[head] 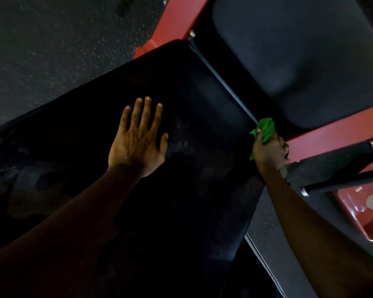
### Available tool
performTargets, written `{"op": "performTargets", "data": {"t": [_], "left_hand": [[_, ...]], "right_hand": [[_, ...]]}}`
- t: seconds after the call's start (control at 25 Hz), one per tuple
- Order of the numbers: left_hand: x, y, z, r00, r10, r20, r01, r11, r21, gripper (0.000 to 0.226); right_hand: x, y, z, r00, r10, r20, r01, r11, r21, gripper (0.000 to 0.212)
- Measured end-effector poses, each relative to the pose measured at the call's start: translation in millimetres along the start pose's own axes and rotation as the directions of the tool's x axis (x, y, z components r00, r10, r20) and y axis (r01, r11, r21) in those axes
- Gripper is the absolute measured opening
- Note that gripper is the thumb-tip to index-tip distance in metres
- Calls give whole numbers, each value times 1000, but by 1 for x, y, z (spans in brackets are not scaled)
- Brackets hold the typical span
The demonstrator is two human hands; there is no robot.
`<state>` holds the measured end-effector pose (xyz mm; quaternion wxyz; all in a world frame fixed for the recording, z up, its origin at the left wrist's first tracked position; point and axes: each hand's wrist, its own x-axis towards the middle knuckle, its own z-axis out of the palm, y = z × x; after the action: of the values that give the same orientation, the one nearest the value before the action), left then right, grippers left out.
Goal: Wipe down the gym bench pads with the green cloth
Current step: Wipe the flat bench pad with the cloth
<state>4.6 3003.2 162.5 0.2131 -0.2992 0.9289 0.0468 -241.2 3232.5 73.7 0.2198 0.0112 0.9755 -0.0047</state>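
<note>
The left grip [138,145] lies flat on the black padded surface [202,87], fingers spread. The right grip [267,151] clutches the green cloth [266,127] at the surface's far right corner. Beyond, a second pad [299,50] and a red frame [332,134] stand on speckled dark floor [52,50].

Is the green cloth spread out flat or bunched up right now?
Bunched up. The green cloth is wadded in the right hand, whose fingers curl round it at the bench pad edge.
</note>
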Motion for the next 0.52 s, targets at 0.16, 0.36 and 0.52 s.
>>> {"op": "performTargets", "data": {"t": [0.16, 0.36, 0.52], "left_hand": [[1, -1, -2, 1000, 15, -2, -15, 1000, 13, 72], [1, -1, -2, 1000, 4, -13, -4, 999, -34, 72], [-6, -22, -14, 994, -33, -101, 17, 988, -152, 70]], "right_hand": [[-34, -86, 1, 998, -69, -5, 69, 997, -39, 58], [-128, -210, 7, 832, -552, 55, 546, 833, 93, 52], [-94, -137, 2, 863, -499, 81, 501, 865, 2, 61]]}}
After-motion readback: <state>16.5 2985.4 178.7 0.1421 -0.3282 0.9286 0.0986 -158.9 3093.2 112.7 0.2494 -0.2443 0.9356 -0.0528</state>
